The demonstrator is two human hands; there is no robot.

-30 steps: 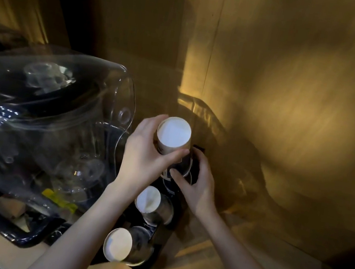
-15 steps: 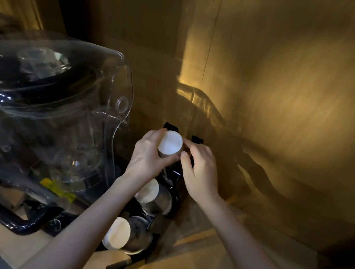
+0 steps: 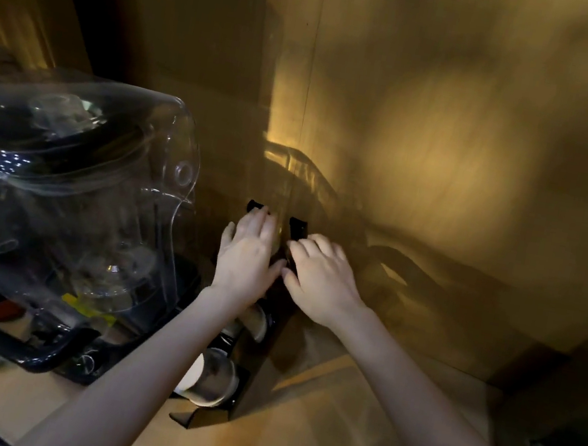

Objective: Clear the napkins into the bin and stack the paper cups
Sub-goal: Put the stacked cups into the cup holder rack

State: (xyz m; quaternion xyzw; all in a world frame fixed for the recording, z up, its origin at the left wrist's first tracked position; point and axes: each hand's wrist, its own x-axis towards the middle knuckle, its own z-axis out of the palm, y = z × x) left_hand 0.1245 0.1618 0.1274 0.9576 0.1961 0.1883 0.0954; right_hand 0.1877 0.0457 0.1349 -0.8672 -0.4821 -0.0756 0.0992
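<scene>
Paper cups point(image 3: 208, 378) lying sideways, bases leftward

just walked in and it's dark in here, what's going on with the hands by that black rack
A person is working at a black cup rack standing against a wooden wall. The left hand is pressed flat over the top slot and the right hand rests on the rack's right side. Any cup under them is hidden. Two paper cup stacks sit in the lower slots. A clear-domed appliance stands to the left.

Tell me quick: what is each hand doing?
Left hand: fingers flat and open, pressing on the rack, holding nothing visible.
Right hand: open, resting on the rack.
</scene>
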